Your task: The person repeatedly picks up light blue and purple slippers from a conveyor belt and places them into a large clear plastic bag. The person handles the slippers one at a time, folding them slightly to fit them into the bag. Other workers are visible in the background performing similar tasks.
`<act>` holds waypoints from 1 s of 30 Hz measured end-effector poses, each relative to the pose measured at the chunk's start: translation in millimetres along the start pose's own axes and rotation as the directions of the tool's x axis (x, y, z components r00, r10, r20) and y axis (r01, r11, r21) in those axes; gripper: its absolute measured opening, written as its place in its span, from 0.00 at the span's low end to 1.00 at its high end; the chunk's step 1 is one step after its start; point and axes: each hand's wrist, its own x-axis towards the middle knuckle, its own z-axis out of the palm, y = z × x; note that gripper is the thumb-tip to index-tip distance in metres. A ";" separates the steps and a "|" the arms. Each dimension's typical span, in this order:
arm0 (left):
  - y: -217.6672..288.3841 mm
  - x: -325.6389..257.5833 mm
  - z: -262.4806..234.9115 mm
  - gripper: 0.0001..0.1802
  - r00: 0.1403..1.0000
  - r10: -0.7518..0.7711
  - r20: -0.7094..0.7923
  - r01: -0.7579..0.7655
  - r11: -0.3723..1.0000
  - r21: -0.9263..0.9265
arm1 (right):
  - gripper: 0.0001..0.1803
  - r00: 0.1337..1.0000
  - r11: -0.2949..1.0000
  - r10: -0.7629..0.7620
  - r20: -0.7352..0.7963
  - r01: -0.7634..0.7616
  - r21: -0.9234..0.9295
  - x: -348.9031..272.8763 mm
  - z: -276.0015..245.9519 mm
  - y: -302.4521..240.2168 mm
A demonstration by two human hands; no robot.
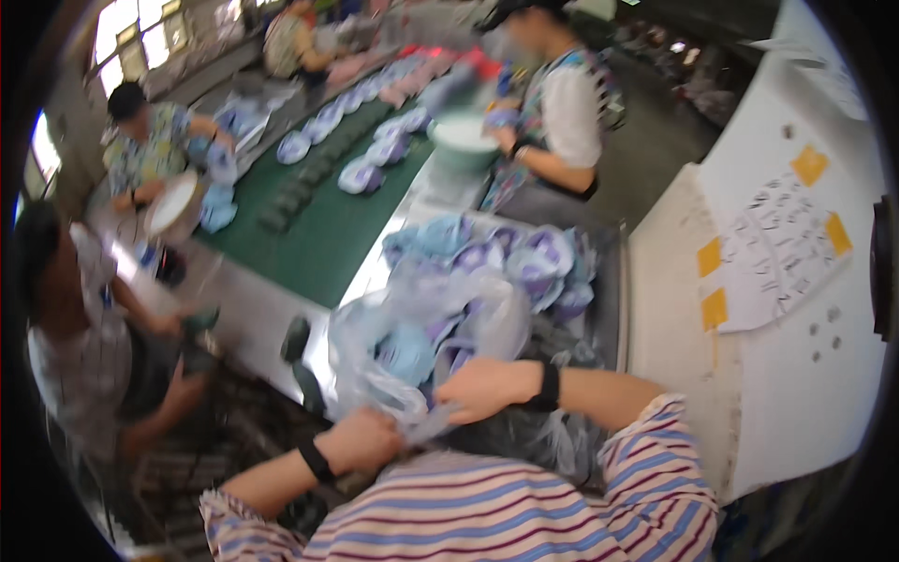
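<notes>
My left hand point(361, 438) is closed on the near edge of a clear plastic bag point(492, 314), low in front of my body. Across from it, my right hand point(489, 387) grips the same bag's edge, its fingers pinched together. Light blue and purple soft pieces that look like shoe uppers point(407, 351) show inside and through the bag. Beyond it more such uppers point(543, 258) lie heaped on the tabletop. The bag is blurred, so its exact opening is hard to make out.
A green conveyor belt point(281, 234) carries rows of uppers and dark shoe-form shapes. Co-workers sit or stand along both sides, with a white-topped bowl point(175, 208) and a pale green basin point(464, 140) nearby. A white board point(796, 375) stands close on my right. Dark plastic point(571, 440) lies beside my right arm.
</notes>
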 end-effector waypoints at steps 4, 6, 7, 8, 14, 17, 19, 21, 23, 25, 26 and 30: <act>-22.7 -62.4 47.1 0.07 0.869 -0.448 0.208 0.441 0.894 0.082 | 0.39 0.845 0.941 0.234 0.481 -0.321 0.106 -54.9 51.9 61.6; -61.7 -96.9 92.1 0.12 0.730 -0.656 0.194 0.679 0.728 -0.093 | 0.38 0.652 0.713 0.383 0.654 -0.659 0.239 -90.7 84.4 131.5; -61.7 -103.9 119.5 0.14 0.713 -0.677 0.183 0.701 0.692 -0.172 | 0.37 0.715 0.745 0.393 0.579 -0.616 0.255 -89.6 89.9 131.8; -60.1 -103.5 124.5 0.16 0.706 -0.691 0.155 0.706 0.665 -0.244 | 0.37 0.772 0.771 0.413 0.484 -0.579 0.265 -90.0 88.0 131.6; -77.3 -60.6 78.9 0.19 0.515 -0.834 -0.199 0.670 0.537 -0.513 | 0.25 0.899 0.810 0.366 0.240 -0.435 0.393 -63.5 71.5 125.9; -75.1 -36.1 46.5 0.22 0.537 -0.755 -0.376 0.578 0.654 -0.488 | 0.18 0.891 0.819 0.451 0.043 -0.433 0.377 -42.5 20.6 100.1; -81.3 -18.9 47.0 0.26 0.604 -0.603 -0.522 0.601 0.774 -0.199 | 0.19 0.807 0.852 0.468 -0.361 -0.303 0.427 -25.0 19.8 106.3; -112.2 -9.8 45.7 0.31 0.396 -0.679 -0.619 0.712 0.652 -0.260 | 0.22 0.687 0.953 0.301 -0.661 -0.225 0.200 -3.5 16.7 121.5; -144.6 -6.0 53.0 0.35 0.276 -0.680 -0.679 0.763 0.585 -0.276 | 0.26 0.677 0.957 0.203 -0.708 -0.290 -0.003 11.8 12.4 128.2; -173.8 -16.1 55.5 0.39 0.270 -0.629 -0.729 0.781 0.586 -0.217 | 0.29 0.784 0.891 0.256 -0.565 -0.418 -0.176 23.0 6.4 132.9; -181.5 -14.5 54.5 0.39 0.272 -0.749 -0.604 0.769 0.547 -0.331 | 0.29 0.786 0.900 0.266 -0.558 -0.410 -0.147 28.2 5.1 139.6; -220.5 -10.2 68.6 0.38 0.274 -0.940 -0.203 0.778 0.341 -0.528 | 0.28 0.763 0.911 0.311 -0.567 -0.408 -0.049 60.2 4.8 174.9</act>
